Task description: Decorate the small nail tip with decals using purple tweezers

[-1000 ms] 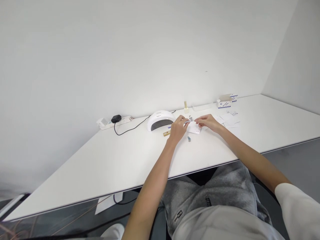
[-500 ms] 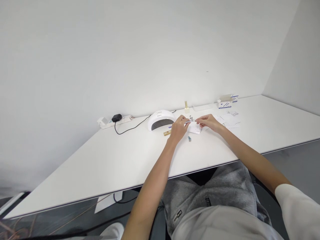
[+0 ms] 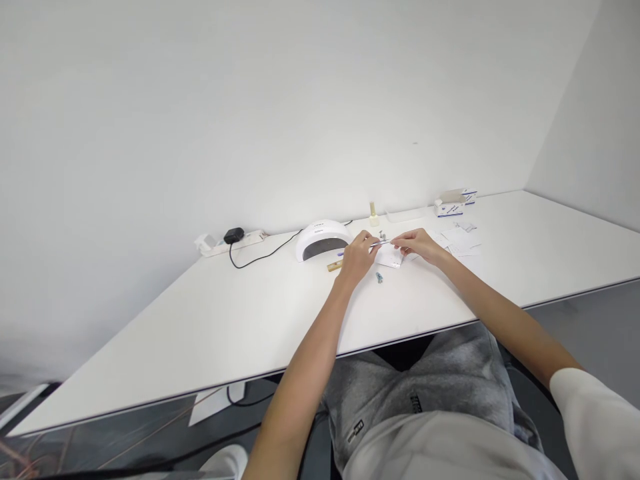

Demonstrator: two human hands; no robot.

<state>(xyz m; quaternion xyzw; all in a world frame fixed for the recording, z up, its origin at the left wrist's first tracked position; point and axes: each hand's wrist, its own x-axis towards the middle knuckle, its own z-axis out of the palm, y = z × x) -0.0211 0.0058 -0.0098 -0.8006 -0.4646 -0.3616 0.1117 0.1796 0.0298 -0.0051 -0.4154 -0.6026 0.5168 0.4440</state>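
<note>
My left hand (image 3: pixel 357 256) is closed around a thin silvery tool (image 3: pixel 381 243) that points to the right. My right hand (image 3: pixel 419 244) has its fingers pinched at the tool's tip; whatever small thing they hold is too tiny to make out. Below the two hands lies a white sheet or packet (image 3: pixel 390 257). A small metal stand (image 3: pixel 383 235) shows just behind the tool. Nearer to me on the table is a small bluish piece (image 3: pixel 379 277). Beside my left wrist lie a yellowish block (image 3: pixel 335 266) and a purple tip (image 3: pixel 341 253), partly hidden.
A white nail lamp (image 3: pixel 324 232) stands left of my hands, its cable running to a black adapter (image 3: pixel 233 235) on a power strip (image 3: pixel 255 238). Behind are a nail polish bottle (image 3: pixel 373 219) and a clear tray (image 3: pixel 404 216). Papers (image 3: pixel 459 241) and small boxes (image 3: pixel 449 207) lie right.
</note>
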